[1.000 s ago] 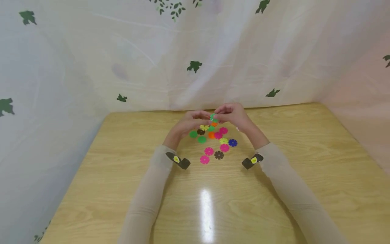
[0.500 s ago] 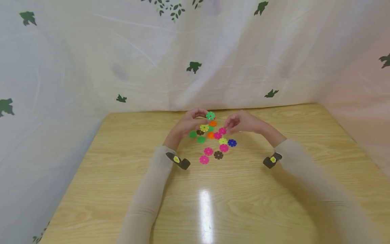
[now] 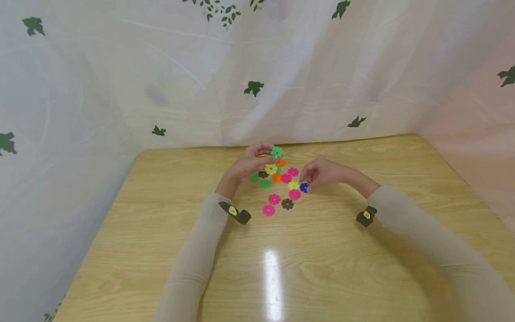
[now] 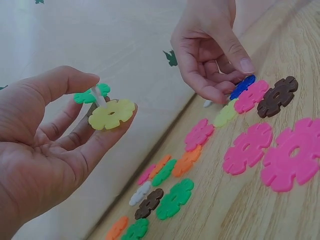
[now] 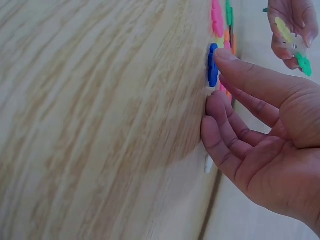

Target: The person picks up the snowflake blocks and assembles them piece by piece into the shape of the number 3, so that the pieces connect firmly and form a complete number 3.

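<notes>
My left hand (image 3: 251, 163) pinches a small joined group of notched, flower-shaped plastic discs, raised over the back of the table. In the left wrist view a white disc (image 4: 98, 96), almost edge-on between thumb and fingers, joins a yellow disc (image 4: 111, 114) and a green disc (image 4: 101, 90). Low over the table, my right hand (image 3: 325, 172) reaches a blue disc (image 3: 304, 187). Its thumb tip (image 5: 226, 54) rests at the disc's upper side, and the other fingers bend loosely beside it. In the right wrist view the blue disc (image 5: 213, 65) lies flat on the wood.
Loose discs lie scattered between the hands: several pink ones (image 3: 268, 210), a brown one (image 3: 287, 204), a yellow one (image 3: 293, 185), plus green (image 3: 264, 184) and orange (image 3: 277, 178) ones. A hanging cloth (image 3: 193, 89) borders the table's (image 3: 330, 259) back edge.
My right hand has left the joined discs, moving right and toward me, past the pink discs to the blue one. The left hand keeps its hold on the joined discs, nearly still.
</notes>
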The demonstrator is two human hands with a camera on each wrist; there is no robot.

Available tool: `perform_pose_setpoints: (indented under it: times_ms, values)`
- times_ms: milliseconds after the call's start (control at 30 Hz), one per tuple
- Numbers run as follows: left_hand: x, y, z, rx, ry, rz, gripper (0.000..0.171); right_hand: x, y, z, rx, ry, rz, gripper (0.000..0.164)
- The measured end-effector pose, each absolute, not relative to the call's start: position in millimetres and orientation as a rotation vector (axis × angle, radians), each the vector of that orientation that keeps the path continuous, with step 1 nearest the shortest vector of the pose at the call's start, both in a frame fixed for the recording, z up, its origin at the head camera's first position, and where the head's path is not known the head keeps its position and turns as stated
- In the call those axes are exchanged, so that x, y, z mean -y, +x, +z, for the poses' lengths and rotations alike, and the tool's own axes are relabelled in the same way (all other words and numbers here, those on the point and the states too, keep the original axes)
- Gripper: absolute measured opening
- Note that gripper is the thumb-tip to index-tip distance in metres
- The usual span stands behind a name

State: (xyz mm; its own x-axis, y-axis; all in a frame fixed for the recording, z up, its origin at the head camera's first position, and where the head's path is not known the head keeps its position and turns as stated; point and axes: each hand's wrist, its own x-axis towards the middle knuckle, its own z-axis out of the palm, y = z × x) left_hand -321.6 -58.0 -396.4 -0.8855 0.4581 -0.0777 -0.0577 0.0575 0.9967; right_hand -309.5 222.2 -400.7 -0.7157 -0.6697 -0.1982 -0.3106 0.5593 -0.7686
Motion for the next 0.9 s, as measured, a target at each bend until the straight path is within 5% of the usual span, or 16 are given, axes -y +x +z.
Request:
perform_pose_setpoints:
  times_ms: [900]
  values:
    - [61.6,-321.8,-397.6,-1.858,0.376,1.984,0.029,-216.9,-319.6,-392.3,-2.331,-0.702,-1.106,0.022]
